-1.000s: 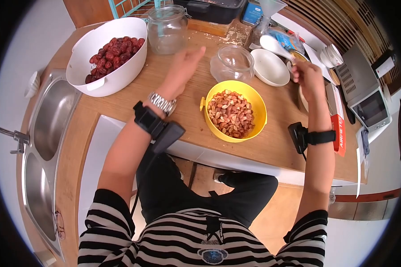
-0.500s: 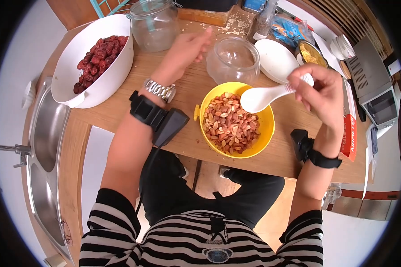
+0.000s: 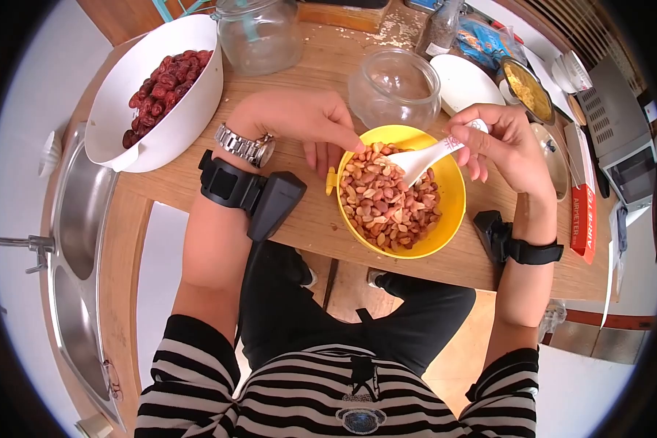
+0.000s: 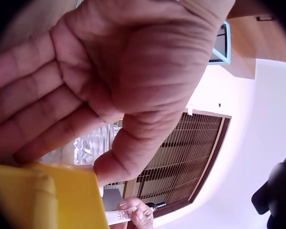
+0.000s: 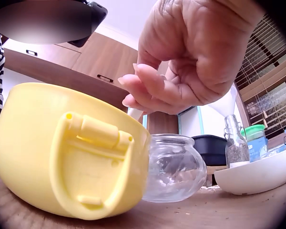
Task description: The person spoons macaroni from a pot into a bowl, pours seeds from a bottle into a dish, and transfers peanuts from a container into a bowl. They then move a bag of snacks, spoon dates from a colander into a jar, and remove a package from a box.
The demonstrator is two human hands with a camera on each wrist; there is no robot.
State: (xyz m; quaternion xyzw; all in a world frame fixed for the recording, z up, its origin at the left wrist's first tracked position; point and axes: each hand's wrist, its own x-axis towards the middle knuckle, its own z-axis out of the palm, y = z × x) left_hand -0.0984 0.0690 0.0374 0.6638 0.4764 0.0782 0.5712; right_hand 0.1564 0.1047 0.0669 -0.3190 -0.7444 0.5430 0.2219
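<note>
One yellow bowl (image 3: 453,193) sits near the front edge of the counter (image 3: 317,228), with a glass jar (image 3: 394,89) close behind. I record the right hand (image 3: 515,150) pinching the white spoon (image 3: 432,155) by its handle; its scoop lies among peanuts (image 3: 387,201), long axis slanting leftward, bodyward from those fingers. The left hand's (image 3: 303,123) thumb meets the rim, fingers loosely extended.

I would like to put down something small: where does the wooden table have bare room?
Bare tabletop shows between the large glass jar and the round glass bowl; another patch lies between the white basket and the left forearm. Behind the white dish, the blue packet and bottle make it crowded.
</note>
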